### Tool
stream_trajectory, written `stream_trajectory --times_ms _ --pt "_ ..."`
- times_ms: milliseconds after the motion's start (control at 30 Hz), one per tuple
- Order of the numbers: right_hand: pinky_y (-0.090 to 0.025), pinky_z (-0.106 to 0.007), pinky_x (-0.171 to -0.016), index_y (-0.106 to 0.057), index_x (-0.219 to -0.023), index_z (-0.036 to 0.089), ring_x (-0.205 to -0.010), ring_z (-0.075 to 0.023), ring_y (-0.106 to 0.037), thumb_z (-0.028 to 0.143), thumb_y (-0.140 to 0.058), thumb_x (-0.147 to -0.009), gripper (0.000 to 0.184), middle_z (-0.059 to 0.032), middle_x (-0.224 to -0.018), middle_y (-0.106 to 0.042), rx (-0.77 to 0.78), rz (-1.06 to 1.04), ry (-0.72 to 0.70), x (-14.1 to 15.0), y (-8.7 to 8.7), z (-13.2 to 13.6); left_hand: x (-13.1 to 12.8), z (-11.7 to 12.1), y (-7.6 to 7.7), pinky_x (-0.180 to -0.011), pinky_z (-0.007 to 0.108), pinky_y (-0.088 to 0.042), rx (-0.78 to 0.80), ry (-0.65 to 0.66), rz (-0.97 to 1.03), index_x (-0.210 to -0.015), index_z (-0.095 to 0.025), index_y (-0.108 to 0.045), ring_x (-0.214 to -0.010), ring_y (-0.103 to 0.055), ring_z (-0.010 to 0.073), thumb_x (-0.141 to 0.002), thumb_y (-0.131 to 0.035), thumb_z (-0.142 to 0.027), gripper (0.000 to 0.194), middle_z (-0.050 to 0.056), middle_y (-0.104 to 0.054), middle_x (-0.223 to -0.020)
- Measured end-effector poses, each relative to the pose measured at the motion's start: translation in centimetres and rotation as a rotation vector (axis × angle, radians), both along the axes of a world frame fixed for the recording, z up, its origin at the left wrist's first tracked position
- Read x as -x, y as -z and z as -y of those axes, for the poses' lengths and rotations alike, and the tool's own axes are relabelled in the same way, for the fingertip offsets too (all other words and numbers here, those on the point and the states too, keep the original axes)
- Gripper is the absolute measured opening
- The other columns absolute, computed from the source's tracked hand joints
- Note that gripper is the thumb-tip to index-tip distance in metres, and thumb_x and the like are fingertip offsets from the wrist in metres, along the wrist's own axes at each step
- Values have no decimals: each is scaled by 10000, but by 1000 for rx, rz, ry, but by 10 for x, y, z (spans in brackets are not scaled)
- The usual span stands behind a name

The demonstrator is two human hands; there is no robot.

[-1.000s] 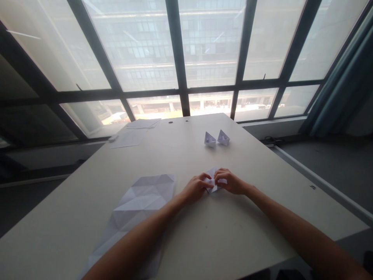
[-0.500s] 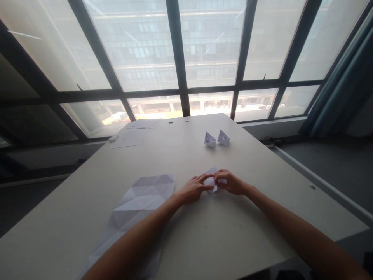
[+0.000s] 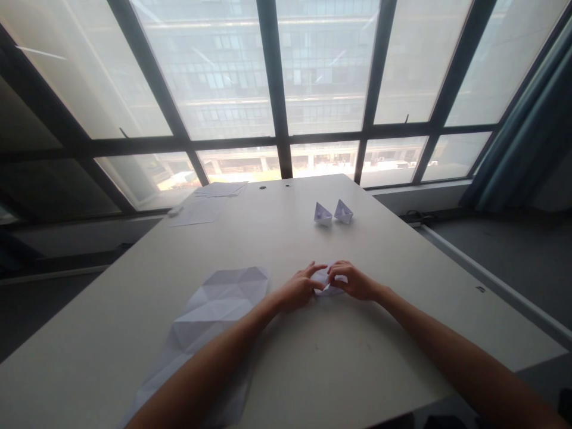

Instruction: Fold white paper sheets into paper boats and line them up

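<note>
Head view: small folded paper (image 3: 320, 276) flat on the white table (image 3: 313, 381), between the hands. The right hand (image 3: 351, 280) pinches its flap; the left hand (image 3: 297, 291) rests on it, thumb and forefinger spread, ungrasping. Beyond, two paper boats (image 3: 322, 215); beside the left forearm (image 3: 223, 345), a creased sheet (image 3: 221, 295).

Left hand (image 3: 297, 290) spreads beside the curled right hand (image 3: 356, 281).
</note>
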State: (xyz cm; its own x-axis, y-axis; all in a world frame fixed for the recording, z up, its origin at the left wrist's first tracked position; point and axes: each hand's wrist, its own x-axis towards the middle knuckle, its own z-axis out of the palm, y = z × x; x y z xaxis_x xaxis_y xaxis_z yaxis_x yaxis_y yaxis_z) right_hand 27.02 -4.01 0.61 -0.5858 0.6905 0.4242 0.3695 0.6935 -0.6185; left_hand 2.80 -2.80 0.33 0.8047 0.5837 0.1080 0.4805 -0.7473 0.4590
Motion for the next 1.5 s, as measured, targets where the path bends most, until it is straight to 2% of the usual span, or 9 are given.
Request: stream_trajectory --times_ms 133,233,367,567,700,900,1067,1233,1500 --pt "-356 -431 -1004 -696 -846 228 -1038 -223 -597 274 -633 -898 94 -46 -894 -710 -9 21 5 2 0 1 0 0 2 -1170 492 -210 49 13 113 -1054 -258 -707 -1457 -173 319 -740 -579 -14 418 26 -332 -1526" --pt "-365 -428 -987 -696 -841 220 -1020 -221 -599 281 -623 -903 114 -54 -904 -707 -19 27 6 3 2 1 1 1 -3 -1177 496 -179 72 41 122 -1040 -249 -711 -1450 -180 339 -755 -704 -177 294 46 -354 -1506" --pt "-361 -414 -980 -686 -825 217 -993 -210 -602 255 -613 -906 116 -41 -878 -703 -25 40 11 4 1 2 -1 2 -8 -1172 469 -199 85 52 141 -1018 -246 -721 -1418 -248 326 -740 -770 -390 317 68 -398 -1457" --pt "-344 -406 -993 -680 -807 220 -953 -200 -608 199 -644 -872 77 -19 -839 -698 -20 59 56 8 2 5 -3 5 -6 -1105 412 -330 44 9 204 -1011 -249 -719 -1285 -399 271 -750 -765 -343 280 74 -478 -1337" --pt "-359 -405 -972 -674 -788 218 -905 -198 -615 165 -670 -829 68 -16 -826 -697 -25 76 118 9 5 3 -7 3 1 -1079 397 -357 73 -78 258 -1109 -235 -656 -1204 -479 231 -887 -600 -289 235 88 -531 -1256" --pt "-402 -382 -901 -681 -809 219 -855 -200 -606 109 -689 -766 119 -15 -794 -684 -26 109 187 11 9 1 -10 1 8 -1037 366 -405 20 -227 366 -1235 -225 -559 -1142 -533 203 -823 -588 -120 426 71 -588 -1192" --pt "-434 -351 -838 -702 -806 220 -842 -200 -594 152 -680 -790 73 -32 -807 -674 -48 112 188 10 10 -2 -3 4 -1 -1069 396 -361 -125 -130 257 -923 -269 -731 -1165 -536 222 -874 -612 -232 133 49 -643 -1139" --pt "-444 -339 -832 -722 -850 214 -877 -200 -584 120 -603 -840 151 -51 -868 -674 -49 64 182 7 15 -6 1 4 -4 -1004 336 -421 -121 -53 170 -1127 -283 -703 -1082 -591 220 -775 -744 -430 384 61 -647 -1154" --pt "-470 -350 -797 -721 -869 198 -849 -210 -597 165 -559 -881 165 -63 -851 -674 49 -43 206 6 12 -7 1 0 -4 -954 305 -460 -161 -13 135 -1084 -292 -724 -1063 -636 189 -960 -510 -350 253 38 -706 -1115"
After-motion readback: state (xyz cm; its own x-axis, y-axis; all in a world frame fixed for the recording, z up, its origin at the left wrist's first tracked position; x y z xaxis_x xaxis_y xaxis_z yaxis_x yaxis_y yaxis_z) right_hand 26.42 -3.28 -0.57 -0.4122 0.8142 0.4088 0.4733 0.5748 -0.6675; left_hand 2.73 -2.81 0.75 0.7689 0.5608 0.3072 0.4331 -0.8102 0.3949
